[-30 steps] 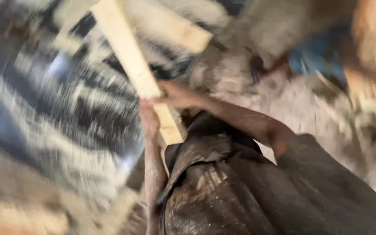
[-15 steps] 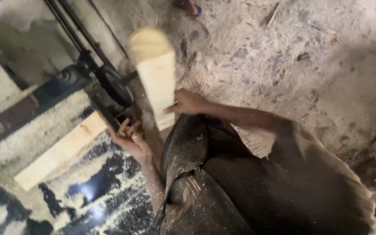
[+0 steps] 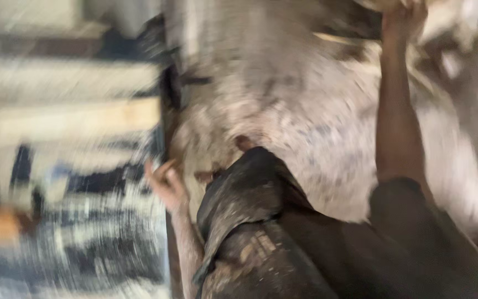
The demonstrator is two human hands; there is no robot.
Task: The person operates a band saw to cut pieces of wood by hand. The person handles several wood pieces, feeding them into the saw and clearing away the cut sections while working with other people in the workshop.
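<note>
Head view, heavily blurred. Right hand [image 3: 404, 19] is raised at the top edge, fingers apparently closed on a pale piece of wood [image 3: 380, 4] that is mostly cut off, so its axis is unclear. Left hand [image 3: 164, 182], fingers loosely curled and empty, hangs beside the dusty bench [image 3: 67, 243], where a pale board [image 3: 78, 119] lies crosswise. No containers visible.

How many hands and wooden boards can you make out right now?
Hands: 2, the left hand by the machine edge, the right hand stretched far out, its grip blurred
Wooden boards: 1, a pale board lying on the machine table
Total: 3
</note>
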